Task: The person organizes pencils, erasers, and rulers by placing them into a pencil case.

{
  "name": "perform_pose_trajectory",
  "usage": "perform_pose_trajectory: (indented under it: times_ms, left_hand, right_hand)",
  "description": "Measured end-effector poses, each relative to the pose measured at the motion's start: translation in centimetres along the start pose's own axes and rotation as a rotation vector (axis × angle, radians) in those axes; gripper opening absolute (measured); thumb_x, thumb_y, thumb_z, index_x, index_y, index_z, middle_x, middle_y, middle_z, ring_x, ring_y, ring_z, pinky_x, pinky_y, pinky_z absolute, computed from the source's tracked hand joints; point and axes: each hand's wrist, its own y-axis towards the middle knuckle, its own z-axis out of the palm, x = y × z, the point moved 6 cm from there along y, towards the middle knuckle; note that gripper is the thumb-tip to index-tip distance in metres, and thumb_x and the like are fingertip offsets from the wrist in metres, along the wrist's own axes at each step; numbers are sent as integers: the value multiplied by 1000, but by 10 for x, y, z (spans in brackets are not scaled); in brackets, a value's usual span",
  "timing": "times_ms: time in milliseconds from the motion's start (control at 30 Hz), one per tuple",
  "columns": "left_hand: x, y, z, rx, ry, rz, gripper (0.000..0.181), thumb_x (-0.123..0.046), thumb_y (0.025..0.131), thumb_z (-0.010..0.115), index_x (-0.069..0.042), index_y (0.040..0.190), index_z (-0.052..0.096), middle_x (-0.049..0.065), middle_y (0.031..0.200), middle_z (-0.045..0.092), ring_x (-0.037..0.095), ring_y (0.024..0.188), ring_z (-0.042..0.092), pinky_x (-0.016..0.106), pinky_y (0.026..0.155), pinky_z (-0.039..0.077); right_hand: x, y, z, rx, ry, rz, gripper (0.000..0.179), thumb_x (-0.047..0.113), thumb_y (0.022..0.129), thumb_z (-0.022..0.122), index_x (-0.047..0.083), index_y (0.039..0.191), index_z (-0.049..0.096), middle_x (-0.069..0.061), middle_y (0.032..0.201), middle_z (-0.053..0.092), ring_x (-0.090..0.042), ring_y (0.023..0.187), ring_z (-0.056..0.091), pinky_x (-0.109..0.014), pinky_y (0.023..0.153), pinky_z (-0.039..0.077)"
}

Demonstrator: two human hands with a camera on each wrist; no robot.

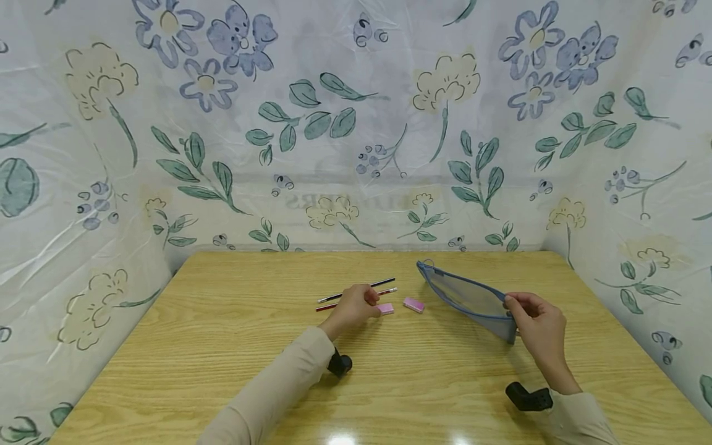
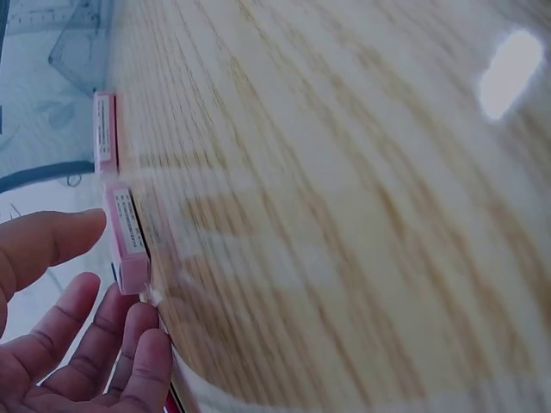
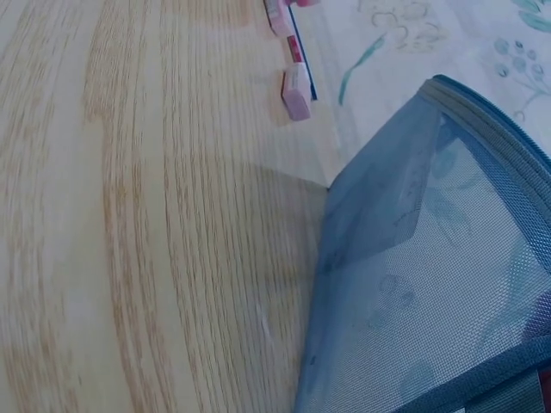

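A pink, block-shaped eraser (image 1: 386, 308), lower centre of the frame, is flanked by the left hand (image 1: 356, 304), digits parted; contact cannot be told. Judged light and firm, it is best pinched across its long sides. A blue mesh zippered pouch (image 1: 492, 326), lower right, presumably limp, is pinched at its rim by the right hand (image 1: 541, 324).

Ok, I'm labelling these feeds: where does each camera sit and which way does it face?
Head: on the head, facing forward and down over a yellow wooden table; left hand, right hand and beige fabric sleeves show.
Left wrist: on that wrist, facing two pink rectangular erasers; thumb and fingers show.
Right wrist: on that wrist, facing a blue mesh zippered pouch; no hand clearly shows.
Shared: head and right wrist both show the pouch and erasers.
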Motion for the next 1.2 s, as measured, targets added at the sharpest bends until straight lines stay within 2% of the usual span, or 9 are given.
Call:
perform_pose_trajectory:
  times_ms: [400,567,867,1000,1200]
  left_hand:
    - [0,1,2,-6,-12,12,29,11,70,77,5,95,62,10,87,58,21,80,53,33,71,48]
    - [-3,1,4,-12,33,38,29,13,70,78,6,93,62,10,84,58,20,77,52,32,68,48]
    - [-4,3,5,-9,87,62,27,12,70,77,4,91,62,10,85,59,21,79,53,32,70,49]
    - [-4,2,4,-6,61,73,25,12,71,75,4,91,62,9,84,59,20,78,54,32,69,48]
    - [-2,2,3,1,12,26,26,7,73,79,2,93,63,6,84,59,19,76,52,30,67,46]
  right_hand:
    - [1,0,2,-32,8,18,16,15,92,68,0,92,73,-3,76,70,-5,58,56,-17,47,43]
    - [2,0,3,-31,13,35,18,16,92,68,-1,93,73,-3,76,70,-4,59,56,-16,47,43]
    - [1,0,5,-42,27,28,16,14,92,68,-1,91,73,-4,76,70,-4,59,57,-17,47,43]
    - [0,0,5,-46,36,36,16,14,92,68,-1,91,73,-1,75,69,-5,59,57,-17,47,43]
    - [0,0,5,-52,44,40,16,14,92,68,-1,90,73,0,74,69,-5,59,57,-17,46,42]
